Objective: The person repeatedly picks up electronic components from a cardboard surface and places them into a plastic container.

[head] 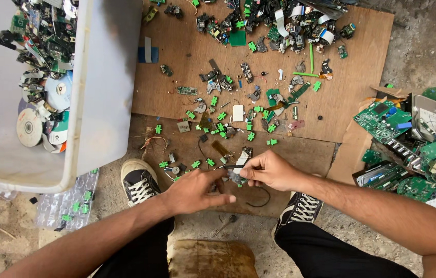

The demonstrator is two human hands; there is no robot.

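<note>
Holding: I see a small dark electronic part (237, 176) with a pale ribbon strip, pinched between both hands just above the lower plywood board (300, 154).
Right hand: my right hand (272, 171) is pressed together, thumb and fingertips nipping the part's right side.
Left hand: my left hand (197, 189) lies half spread, its fingertips touching the part's left edge.
Risk: I judge the part could slip and vanish among the green clips (218, 121) scattered below, since the grip is only fingertip-deep; the ribbon could also tear if pulled askew.
Shoes: black sneakers (139, 183) flank the hands on the floor.
Packages: a clear blister tray (68, 203) lies left, under the white tub (102, 92) holding discs; green circuit boards (382, 121) pile on brown cardboard at right.
</note>
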